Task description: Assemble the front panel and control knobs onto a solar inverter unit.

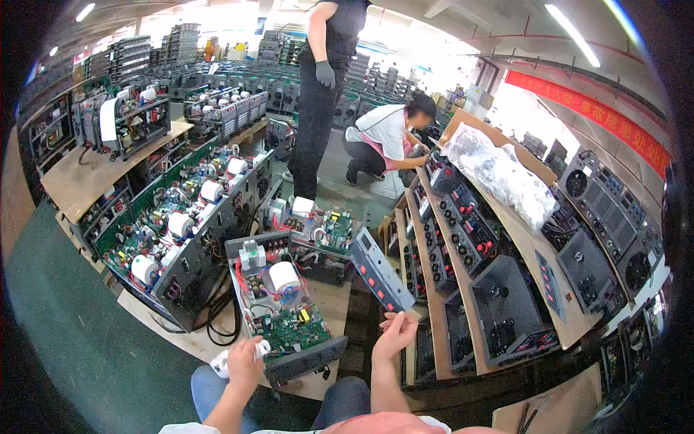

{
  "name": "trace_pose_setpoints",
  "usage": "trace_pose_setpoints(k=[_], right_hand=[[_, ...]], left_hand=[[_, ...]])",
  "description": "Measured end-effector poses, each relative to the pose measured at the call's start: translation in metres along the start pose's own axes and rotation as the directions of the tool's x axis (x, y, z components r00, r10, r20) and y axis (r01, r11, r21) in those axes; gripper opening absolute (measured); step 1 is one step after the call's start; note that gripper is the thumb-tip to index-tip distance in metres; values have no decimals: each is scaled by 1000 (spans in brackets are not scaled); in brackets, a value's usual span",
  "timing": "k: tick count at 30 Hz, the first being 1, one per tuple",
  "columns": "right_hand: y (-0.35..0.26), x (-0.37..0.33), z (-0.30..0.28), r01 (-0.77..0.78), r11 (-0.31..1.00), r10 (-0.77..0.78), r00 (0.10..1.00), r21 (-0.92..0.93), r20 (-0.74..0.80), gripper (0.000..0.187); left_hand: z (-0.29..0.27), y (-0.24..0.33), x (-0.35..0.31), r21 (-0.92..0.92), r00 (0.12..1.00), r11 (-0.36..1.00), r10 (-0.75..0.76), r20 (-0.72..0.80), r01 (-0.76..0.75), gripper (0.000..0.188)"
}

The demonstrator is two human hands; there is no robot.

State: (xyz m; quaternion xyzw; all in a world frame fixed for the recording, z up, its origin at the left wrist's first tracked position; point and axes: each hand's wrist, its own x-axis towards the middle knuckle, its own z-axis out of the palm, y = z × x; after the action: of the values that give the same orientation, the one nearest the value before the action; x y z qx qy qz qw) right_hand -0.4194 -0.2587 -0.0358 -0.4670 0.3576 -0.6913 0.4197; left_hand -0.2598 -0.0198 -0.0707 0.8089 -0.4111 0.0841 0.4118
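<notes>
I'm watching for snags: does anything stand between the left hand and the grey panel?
In this view, the open unit lies between the left hand and the grey panel, which the right hand holds.

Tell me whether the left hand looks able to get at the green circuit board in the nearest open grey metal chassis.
Probably yes: the left hand is close by, and the green circuit board lies uncovered in the chassis, though the white object in that hand may hinder its grip.

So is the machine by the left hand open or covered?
Open. The machine shows its green circuit board and white cylinder from above, no cover over them.
</notes>
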Motion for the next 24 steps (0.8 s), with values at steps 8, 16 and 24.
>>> trace_pose_setpoints(k=[8, 16, 24], right_hand=[[56, -30, 3, -79, 997, 78, 997, 20, 25, 13], [90, -39, 5, 3, 999, -6, 998, 36, 62, 12], [89, -64, 15, 145, 985, -155, 982, 93, 110, 17]], left_hand=[[22, -5, -24, -46, 999, 999, -15, 29, 16, 22], [31, -4, -28, -113, 998, 992, 50, -23, -52, 14], [52, -21, -29, -318, 989, 948, -46, -139, -1, 6]])
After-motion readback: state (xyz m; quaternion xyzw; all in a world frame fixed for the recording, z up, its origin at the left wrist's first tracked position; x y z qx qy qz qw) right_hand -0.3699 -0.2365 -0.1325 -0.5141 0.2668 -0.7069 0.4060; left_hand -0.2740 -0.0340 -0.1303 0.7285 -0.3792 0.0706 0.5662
